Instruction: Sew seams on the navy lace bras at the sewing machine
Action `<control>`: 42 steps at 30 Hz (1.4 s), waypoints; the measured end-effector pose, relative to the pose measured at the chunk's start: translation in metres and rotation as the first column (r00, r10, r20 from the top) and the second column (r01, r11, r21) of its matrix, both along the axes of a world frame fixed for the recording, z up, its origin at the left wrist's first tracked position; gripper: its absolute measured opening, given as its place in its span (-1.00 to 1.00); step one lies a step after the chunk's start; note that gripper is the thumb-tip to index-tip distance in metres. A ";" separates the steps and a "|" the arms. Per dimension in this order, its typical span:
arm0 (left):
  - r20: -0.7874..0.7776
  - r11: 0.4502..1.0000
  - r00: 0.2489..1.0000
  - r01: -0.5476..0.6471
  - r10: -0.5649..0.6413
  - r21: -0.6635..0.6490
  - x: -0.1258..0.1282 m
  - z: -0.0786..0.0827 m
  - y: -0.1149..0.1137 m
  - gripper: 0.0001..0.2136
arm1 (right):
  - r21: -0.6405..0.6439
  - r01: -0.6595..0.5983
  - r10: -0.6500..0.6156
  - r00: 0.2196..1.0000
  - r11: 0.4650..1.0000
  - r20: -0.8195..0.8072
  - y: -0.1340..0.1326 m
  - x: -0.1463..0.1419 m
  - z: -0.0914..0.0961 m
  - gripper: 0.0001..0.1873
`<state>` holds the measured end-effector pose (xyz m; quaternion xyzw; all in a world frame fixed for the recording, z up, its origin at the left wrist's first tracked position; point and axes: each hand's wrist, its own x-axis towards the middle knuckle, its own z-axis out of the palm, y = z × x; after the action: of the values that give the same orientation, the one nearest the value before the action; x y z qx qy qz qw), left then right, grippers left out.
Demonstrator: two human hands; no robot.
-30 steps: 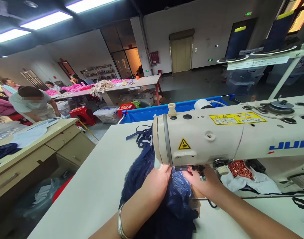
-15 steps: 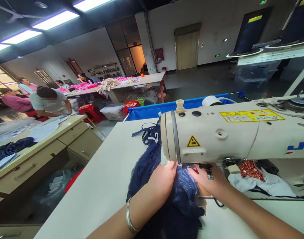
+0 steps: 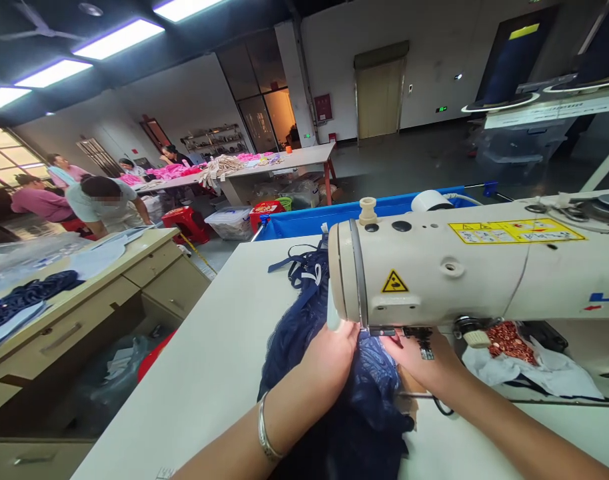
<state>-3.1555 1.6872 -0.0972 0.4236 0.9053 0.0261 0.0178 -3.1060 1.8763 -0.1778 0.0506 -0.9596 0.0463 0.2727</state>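
A navy lace garment [image 3: 374,387] lies bunched beneath the head of a white sewing machine [image 3: 409,267] and trails over the near edge. My left hand [image 3: 332,357], with a silver bangle at the wrist, is closed on the lace at the left of the needle area. From the other side my right hand [image 3: 424,360] grips the same garment, its thumb and fingers pressed together beside the presser area. The machine head hides the needle and several fingertips. Thin navy straps [image 3: 304,263] with a small white piece lie at the far end of the cloth.
The white machine table [image 3: 209,340] extends left. Copper-coloured bits [image 3: 512,343] sit on white cloth under the machine arm. A blue fabric trough [image 3: 304,223] runs behind. Left stands a drawer desk [image 3: 74,320] with navy lace on it; several people are farther back.
The whole view has shifted slightly, so things appear a little farther right. Both hands stay on the garment by the needle area, with hardly any visible movement.
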 end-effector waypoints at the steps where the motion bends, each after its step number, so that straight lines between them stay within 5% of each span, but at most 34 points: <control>1: 0.002 0.999 1.000 -0.006 0.006 -0.035 0.000 0.000 0.000 -0.71 | 0.017 -0.013 0.013 1.000 1.000 0.000 0.000 0.000 0.000 -0.69; 5: 0.012 0.993 0.999 -0.032 0.034 -0.112 0.000 -0.001 0.002 -0.70 | 0.062 0.013 -0.010 0.999 0.998 -0.035 -0.001 0.001 0.004 -0.70; 28: -0.016 0.999 0.999 -0.044 0.043 -0.018 -0.001 -0.005 0.000 -0.73 | -0.079 0.047 -0.052 0.997 0.996 -0.060 -0.004 -0.005 0.002 -0.75; 37: -0.010 0.994 0.995 0.100 -0.100 -0.047 0.005 0.013 0.001 -0.79 | -0.100 0.030 -0.031 0.999 0.995 -0.012 -0.001 -0.002 -0.006 -0.74; 42: -0.019 0.996 0.999 0.041 -0.043 -0.082 0.005 0.015 0.005 -0.76 | -0.131 0.049 -0.048 0.999 0.990 0.010 -0.004 -0.005 0.005 -0.77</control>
<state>-3.1504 1.6918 -0.0826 0.4416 0.8967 -0.0155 0.0264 -3.1109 1.8721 -0.1725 0.0092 -0.9564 0.1031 0.2730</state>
